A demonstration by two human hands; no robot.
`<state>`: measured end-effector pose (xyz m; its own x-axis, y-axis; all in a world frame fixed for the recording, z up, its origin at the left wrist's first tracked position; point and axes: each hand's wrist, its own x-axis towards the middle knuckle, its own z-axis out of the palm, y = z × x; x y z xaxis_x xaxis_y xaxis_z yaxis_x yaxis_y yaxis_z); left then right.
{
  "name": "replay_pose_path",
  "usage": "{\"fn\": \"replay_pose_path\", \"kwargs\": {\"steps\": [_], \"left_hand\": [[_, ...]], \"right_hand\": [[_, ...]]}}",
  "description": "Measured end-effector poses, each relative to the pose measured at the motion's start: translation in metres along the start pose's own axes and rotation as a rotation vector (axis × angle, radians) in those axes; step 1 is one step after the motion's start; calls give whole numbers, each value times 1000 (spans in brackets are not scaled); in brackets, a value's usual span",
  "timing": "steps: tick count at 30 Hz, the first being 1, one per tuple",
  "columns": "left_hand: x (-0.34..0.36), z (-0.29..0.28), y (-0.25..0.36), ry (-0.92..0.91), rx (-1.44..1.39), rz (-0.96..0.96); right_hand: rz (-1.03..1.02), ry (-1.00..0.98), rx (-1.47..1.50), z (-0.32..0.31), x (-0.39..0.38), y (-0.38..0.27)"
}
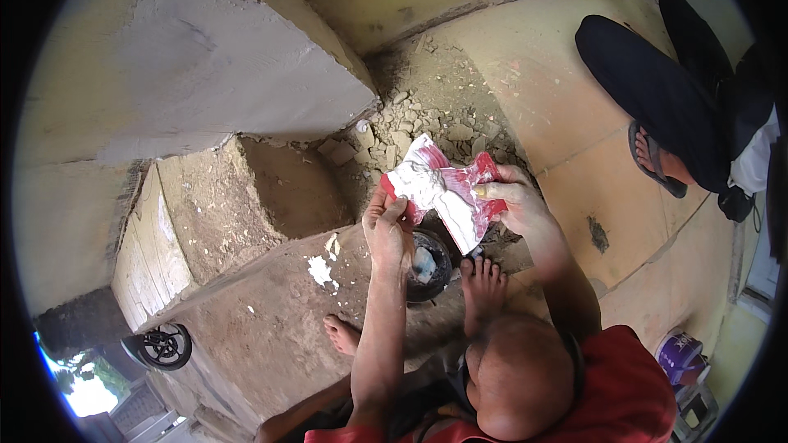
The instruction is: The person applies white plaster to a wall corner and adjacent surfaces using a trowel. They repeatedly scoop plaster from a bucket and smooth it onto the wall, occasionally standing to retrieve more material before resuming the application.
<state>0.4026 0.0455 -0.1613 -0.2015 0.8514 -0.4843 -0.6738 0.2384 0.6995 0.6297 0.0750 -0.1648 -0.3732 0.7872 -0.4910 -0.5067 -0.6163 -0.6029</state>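
Note:
In front of me, a red sheet-like piece (431, 183) thickly smeared with white paste is held up between my hands. I cannot tell if it is one folded piece or two overlapping ones. At its left edge my left hand (387, 226) is closed, thumb over the red side. My right hand (513, 199) grips the other edge, its fingers whitened with paste. Just below, partly behind my left hand and wrist, a round black bowl (443, 269) on the floor contains whitish material.
Broken rubble (402, 127) lies beyond my hands, against a grey plastered block (238, 57) and a step (287, 189). White paste splashes (320, 271) mark the floor. At right, a person in dark trousers (648, 82) stands on tan tiles; a purple bucket (681, 358) sits lower right. A wheel (166, 346) shows lower left.

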Motion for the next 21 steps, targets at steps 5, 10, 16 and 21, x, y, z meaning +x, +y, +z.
{"fn": "replay_pose_path", "kwargs": {"steps": [5,10,16,21], "left_hand": [[0,1,2,7,-65,10],[-5,3,10,-1,-127,41],[-7,7,18,6,-157,80],[-9,8,22,24,-176,87]], "right_hand": [[-99,-16,9,7,-4,-6],[-153,30,30,18,-8,-6],[-194,-91,-1,20,-3,-16],[-203,-180,-4,31,-8,-24]]}}
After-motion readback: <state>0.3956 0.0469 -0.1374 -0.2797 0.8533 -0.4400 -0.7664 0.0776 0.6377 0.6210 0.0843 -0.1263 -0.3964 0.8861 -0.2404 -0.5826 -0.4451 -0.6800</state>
